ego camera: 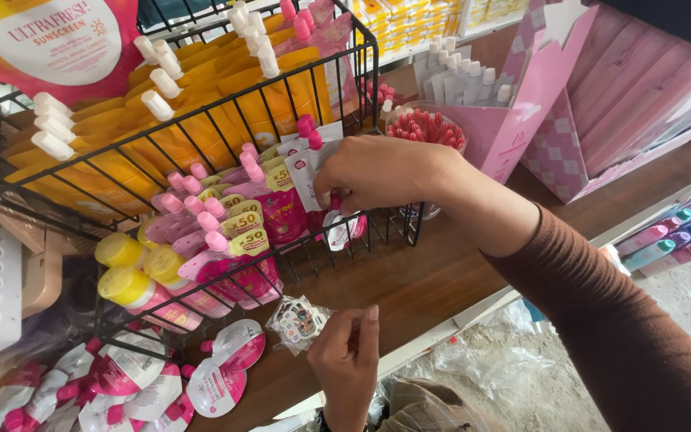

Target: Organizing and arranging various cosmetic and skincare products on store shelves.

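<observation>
Inside right grip [377,172]: pink-capped pouch [307,172]; left grip [345,352] pinches sticker packet [299,322].

The right hand [381,172] reaches in from the right on a bent arm in a brown sleeve, knuckles up, fingers curled down in a pinch over the shelf's back half. The left hand [347,360] comes up from the bottom edge near the shelf's front edge, thumb and forefinger pinched together, other fingers loosely folded. The hands sit well apart.
</observation>
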